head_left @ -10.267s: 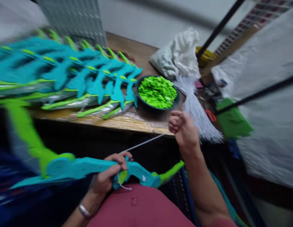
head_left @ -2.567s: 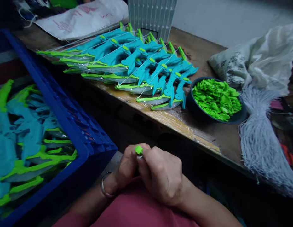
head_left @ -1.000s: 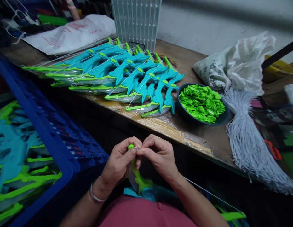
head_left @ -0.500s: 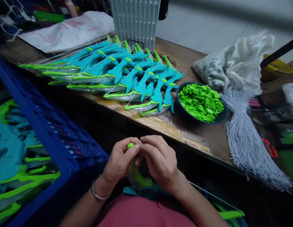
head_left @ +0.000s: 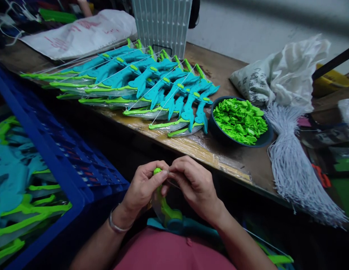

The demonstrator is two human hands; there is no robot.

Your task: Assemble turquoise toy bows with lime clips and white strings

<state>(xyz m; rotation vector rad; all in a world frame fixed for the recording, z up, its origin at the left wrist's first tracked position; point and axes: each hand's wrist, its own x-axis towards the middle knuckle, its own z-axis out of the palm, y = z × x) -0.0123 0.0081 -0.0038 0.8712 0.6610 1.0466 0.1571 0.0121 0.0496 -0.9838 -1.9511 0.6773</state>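
Note:
A blue and green toy bow lies across my lap, its near limb curving upward. My left hand is closed round the green tip of that limb. Fingertips of my right hand pinch a thin white string close beside the tip, touching my left thumb and finger. The fingers hide the very end of the string. At lower right, the bow's other green end shows, with string running toward it.
Several strung toy bows cover the table. Beside them stand a dark bowl of green plastic pieces, a bundle of white strings and a white sack. A blue crate with more bows is on my left.
My right hand has shifted slightly and turned, and a loop of string now shows below its fingers. My left hand keeps its grip on the bow's tip.

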